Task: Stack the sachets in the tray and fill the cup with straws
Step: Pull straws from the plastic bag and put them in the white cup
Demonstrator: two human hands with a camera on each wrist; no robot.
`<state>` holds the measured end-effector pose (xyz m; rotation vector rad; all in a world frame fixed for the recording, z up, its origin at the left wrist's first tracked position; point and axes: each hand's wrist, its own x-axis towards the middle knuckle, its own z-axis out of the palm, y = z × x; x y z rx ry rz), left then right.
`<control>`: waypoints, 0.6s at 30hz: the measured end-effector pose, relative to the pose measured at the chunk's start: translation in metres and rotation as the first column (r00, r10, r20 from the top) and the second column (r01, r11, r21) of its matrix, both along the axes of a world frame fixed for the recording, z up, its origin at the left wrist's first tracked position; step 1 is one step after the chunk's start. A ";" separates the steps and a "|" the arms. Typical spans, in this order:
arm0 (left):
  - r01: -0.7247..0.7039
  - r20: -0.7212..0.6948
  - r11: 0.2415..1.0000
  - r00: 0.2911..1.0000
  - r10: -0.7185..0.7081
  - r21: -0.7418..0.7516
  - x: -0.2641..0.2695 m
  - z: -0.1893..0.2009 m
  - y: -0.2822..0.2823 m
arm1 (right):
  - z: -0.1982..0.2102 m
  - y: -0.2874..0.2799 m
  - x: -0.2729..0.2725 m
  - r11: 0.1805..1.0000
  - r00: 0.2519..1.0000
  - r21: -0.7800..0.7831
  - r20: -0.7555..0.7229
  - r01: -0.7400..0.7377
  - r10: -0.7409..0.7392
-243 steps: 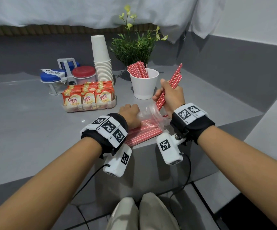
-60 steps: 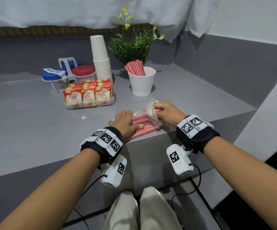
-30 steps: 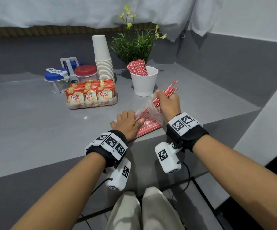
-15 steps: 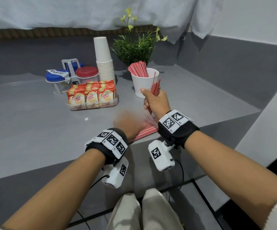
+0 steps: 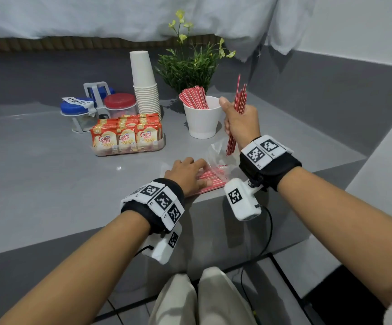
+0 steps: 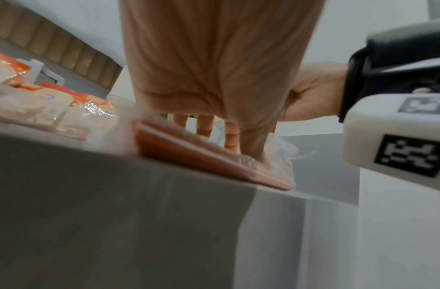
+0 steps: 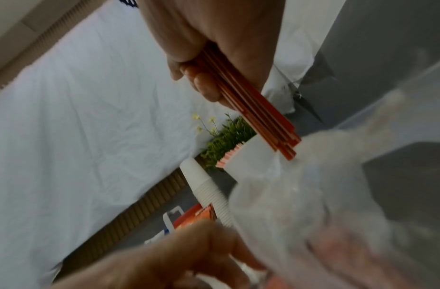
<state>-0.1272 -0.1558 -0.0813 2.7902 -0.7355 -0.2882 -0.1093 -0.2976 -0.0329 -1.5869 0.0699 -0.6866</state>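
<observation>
Head view: right hand (image 5: 240,124) grips a straw bundle (image 5: 238,106) upright, just right of the white cup (image 5: 202,123); sachets (image 5: 125,136) left of the cup.

Left wrist view: left hand (image 6: 214,82) lies flat, fingers spread, on the straw packet (image 6: 209,162).

Right wrist view: blurred; bundle ends (image 7: 276,135) look uneven, so stragglers may catch the cup's rim.

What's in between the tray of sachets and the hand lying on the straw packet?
Nothing: in the head view, only bare grey tabletop separates the clear plastic tray of orange sachets from the left hand resting on the plastic packet of red straws.
</observation>
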 end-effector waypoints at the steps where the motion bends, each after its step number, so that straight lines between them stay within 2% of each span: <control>1: 0.002 -0.022 1.000 1.000 -0.002 0.004 0.001 0.001 0.000 | 0.004 -0.003 0.001 1.000 1.000 0.003 0.015 0.007 -0.007; 4: 0.011 -0.072 1.000 0.997 -0.012 -0.005 0.003 0.005 -0.003 | 0.003 -0.007 -0.001 1.000 1.000 -0.013 -0.013 -0.004 0.003; 8: 0.023 -0.086 1.000 0.996 -0.024 -0.010 0.005 0.007 -0.007 | -0.034 -0.009 -0.003 0.997 0.984 -0.078 -0.176 -0.031 0.017; 12: 0.022 -0.086 1.000 0.996 -0.022 -0.006 0.005 0.007 -0.008 | -0.065 -0.007 -0.004 0.999 0.972 0.013 -0.229 -0.043 0.045; 15: 0.026 -0.083 1.000 0.996 -0.026 -0.002 0.006 0.007 -0.008 | -0.065 -0.006 -0.002 0.999 0.974 0.043 -0.224 -0.033 0.042; 18: 0.036 -0.119 0.999 0.992 -0.033 0.018 0.008 0.013 -0.008 | -0.053 -0.007 -0.001 0.999 0.974 0.004 -0.222 -0.050 0.050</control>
